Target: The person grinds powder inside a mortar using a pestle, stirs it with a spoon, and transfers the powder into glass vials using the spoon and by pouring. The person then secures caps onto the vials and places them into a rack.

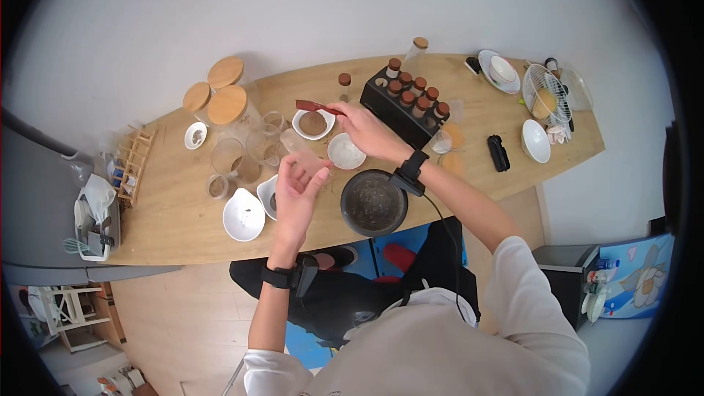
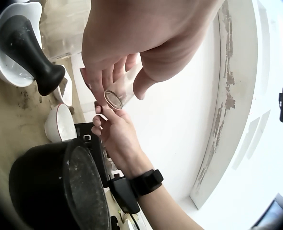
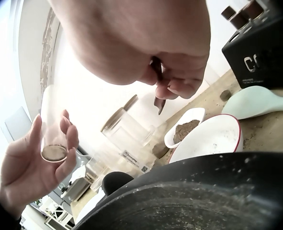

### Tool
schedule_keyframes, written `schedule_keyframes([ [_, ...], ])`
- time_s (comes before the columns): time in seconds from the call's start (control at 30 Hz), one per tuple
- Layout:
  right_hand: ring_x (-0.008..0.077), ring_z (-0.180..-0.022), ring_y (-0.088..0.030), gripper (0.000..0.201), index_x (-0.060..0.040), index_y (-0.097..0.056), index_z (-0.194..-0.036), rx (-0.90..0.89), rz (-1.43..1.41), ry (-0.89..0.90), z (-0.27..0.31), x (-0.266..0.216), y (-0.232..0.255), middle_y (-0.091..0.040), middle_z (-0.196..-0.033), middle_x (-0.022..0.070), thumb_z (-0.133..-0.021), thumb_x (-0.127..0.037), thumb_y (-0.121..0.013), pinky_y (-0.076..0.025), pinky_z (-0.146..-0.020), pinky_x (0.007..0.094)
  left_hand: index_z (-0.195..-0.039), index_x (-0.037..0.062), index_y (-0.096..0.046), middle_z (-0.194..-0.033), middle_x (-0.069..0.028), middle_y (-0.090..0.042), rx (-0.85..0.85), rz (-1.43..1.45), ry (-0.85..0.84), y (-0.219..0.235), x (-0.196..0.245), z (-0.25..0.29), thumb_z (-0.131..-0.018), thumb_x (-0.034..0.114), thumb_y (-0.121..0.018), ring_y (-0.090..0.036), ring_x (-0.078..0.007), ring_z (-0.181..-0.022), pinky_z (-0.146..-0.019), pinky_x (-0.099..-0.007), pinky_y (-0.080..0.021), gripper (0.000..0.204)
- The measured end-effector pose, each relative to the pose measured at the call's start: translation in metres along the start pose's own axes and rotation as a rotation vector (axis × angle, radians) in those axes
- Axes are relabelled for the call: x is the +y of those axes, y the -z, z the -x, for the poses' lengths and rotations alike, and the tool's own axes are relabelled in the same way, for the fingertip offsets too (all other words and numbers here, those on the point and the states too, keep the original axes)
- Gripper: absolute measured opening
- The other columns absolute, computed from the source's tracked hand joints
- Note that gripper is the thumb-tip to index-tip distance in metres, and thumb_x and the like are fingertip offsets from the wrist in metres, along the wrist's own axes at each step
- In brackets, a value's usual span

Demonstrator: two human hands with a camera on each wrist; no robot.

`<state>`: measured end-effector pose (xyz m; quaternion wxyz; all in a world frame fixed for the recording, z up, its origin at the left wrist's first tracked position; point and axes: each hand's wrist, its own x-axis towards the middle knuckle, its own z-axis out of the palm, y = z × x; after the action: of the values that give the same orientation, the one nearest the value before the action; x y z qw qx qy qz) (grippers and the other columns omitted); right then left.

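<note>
My left hand [image 1: 295, 194] grips a clear glass tube [image 3: 50, 124], its fingers and thumb curled round the sides. A brownish round end of the tube shows in both wrist views. My right hand [image 1: 367, 130] holds a reddish-brown scoop [image 1: 312, 105] by its handle, the blade reaching over a small white dish [image 1: 296, 123]. Brown powder [image 1: 314, 124] lies in that dish. Below the right hand stands a white bowl with a red rim [image 3: 203, 143], with a little residue inside. The dark mortar [image 1: 374, 203] sits at the table's front edge, powdery inside.
A black rack [image 1: 407, 121] of brown-capped tubes stands behind the right hand. Jars with wooden lids [image 1: 227, 105] and glass cups are at left. A dark pestle [image 2: 29, 52] rests in a white spouted bowl. Wire basket [image 1: 546, 95] and dishes stand far right.
</note>
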<state>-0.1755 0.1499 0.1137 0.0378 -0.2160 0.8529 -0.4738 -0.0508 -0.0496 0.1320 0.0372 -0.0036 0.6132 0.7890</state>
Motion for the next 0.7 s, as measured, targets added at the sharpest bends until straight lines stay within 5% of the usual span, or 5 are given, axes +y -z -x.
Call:
schedule_keyframes([
  [0.13,0.0387,-0.108,-0.068,0.032,-0.0003,-0.057,-0.14,0.083,0.144,0.174,0.007,0.01,0.0,-0.069,-0.117,0.0234,-0.11,-0.011,-0.05,-0.052,-0.096,0.0451,-0.138,0.0019,-0.048,-0.128,-0.0156,-0.072,0.031,-0.092,-0.118,0.002,-0.02,0.002,-0.101,-0.003,-0.071,-0.068,-0.0202,-0.12,-0.103,-0.0342,-0.053,0.043],
  [0.27,0.037,-0.102,-0.068,0.032,-0.0001,-0.058,-0.139,0.125,0.115,0.116,0.014,0.021,0.001,-0.069,-0.11,0.0227,-0.11,-0.011,-0.051,-0.053,-0.093,0.0442,-0.132,0.0012,-0.054,-0.127,-0.0134,-0.072,0.026,-0.201,-0.206,-0.001,-0.039,-0.004,-0.101,-0.004,-0.07,-0.069,-0.0188,-0.116,-0.101,-0.0339,-0.054,0.035],
  [0.37,0.0291,-0.096,-0.068,0.032,-0.0002,-0.058,-0.139,0.093,0.007,0.03,0.018,0.026,0.004,-0.069,-0.102,0.0172,-0.111,-0.013,-0.05,-0.054,-0.088,0.0415,-0.126,0.001,-0.059,-0.121,-0.0111,-0.072,0.051,-0.251,-0.206,-0.007,-0.035,-0.003,-0.1,-0.004,-0.07,-0.069,-0.0176,-0.112,-0.098,-0.0335,-0.054,0.029],
  [0.47,0.0075,-0.08,-0.055,0.031,-0.0034,-0.062,-0.138,0.124,-0.253,-0.118,0.038,0.014,0.015,-0.059,-0.09,-0.0001,-0.113,-0.017,-0.049,-0.047,-0.071,0.0271,-0.125,0.0012,-0.06,-0.116,-0.0094,-0.072,0.067,-0.283,-0.202,-0.003,-0.035,0.002,-0.101,-0.001,-0.071,-0.068,-0.0165,-0.107,-0.095,-0.0329,-0.054,0.027],
  [0.7,0.0049,-0.073,-0.045,0.026,-0.0024,-0.067,-0.127,0.144,-0.477,-0.177,0.136,-0.034,0.076,-0.051,-0.083,-0.0049,-0.111,-0.014,-0.05,-0.04,-0.065,0.0236,-0.128,0.0009,-0.06,-0.112,-0.0065,-0.071,0.136,-0.334,-0.194,-0.003,-0.04,0.025,-0.103,0.007,-0.073,-0.067,-0.0156,-0.104,-0.095,-0.0325,-0.052,0.029],
])
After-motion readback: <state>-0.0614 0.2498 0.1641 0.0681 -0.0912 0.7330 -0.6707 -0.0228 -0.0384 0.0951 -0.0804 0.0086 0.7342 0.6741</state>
